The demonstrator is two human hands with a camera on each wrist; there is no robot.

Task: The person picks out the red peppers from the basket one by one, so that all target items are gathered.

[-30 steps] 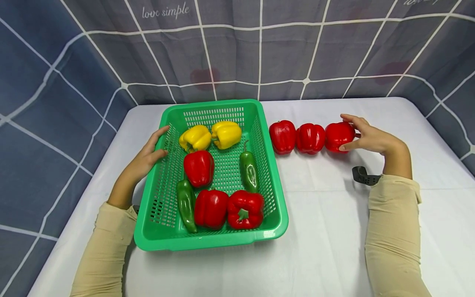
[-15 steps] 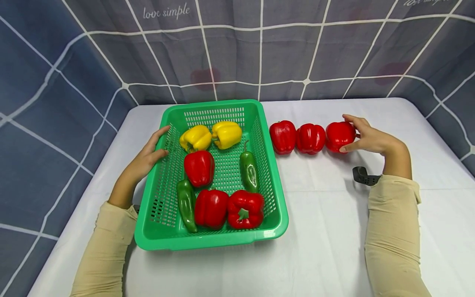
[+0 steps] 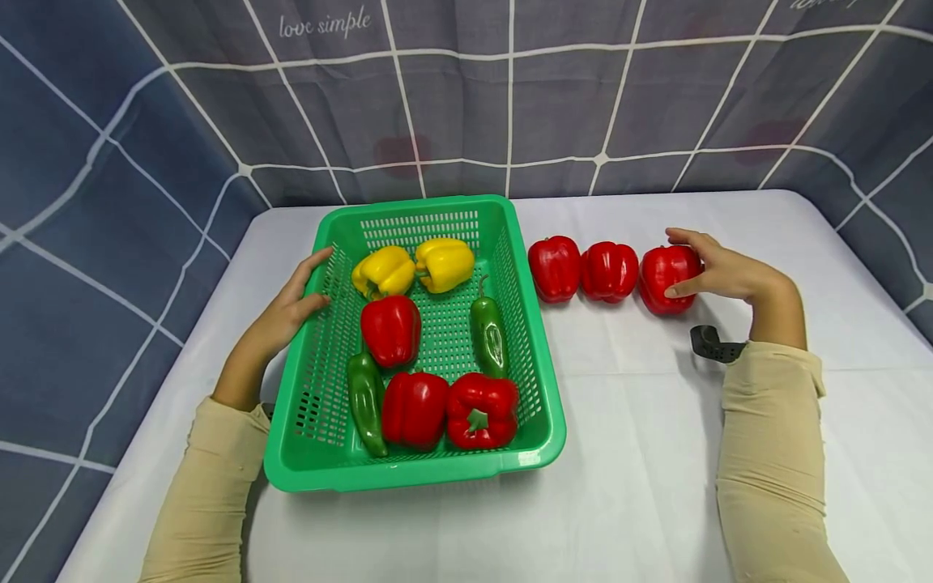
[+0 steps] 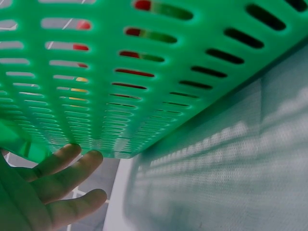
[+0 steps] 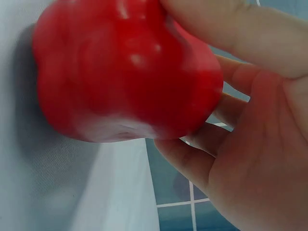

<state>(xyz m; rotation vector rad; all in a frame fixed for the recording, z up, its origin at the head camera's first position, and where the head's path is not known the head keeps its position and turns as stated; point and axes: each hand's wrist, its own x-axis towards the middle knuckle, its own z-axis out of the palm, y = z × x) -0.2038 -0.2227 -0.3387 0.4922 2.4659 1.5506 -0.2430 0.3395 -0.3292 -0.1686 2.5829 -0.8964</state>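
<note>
1. Left grip (image 3: 284,312), spread, touches the rim of the green basket (image 3: 437,476); only the left wrist view shows three fingers (image 4: 67,178) outside.
2. Right grip (image 3: 725,271) pinches the rightmost red pepper (image 3: 656,275), beyond the basket; the right wrist view alone shows its lower fingers clearly.

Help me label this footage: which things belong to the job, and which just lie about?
In the job, apparently:
red pepper, held by right hand
green basket, left hand at rim
two red peppers beside basket
peppers inside, probably

Just there:
white tablecloth
patterned backdrop
</note>
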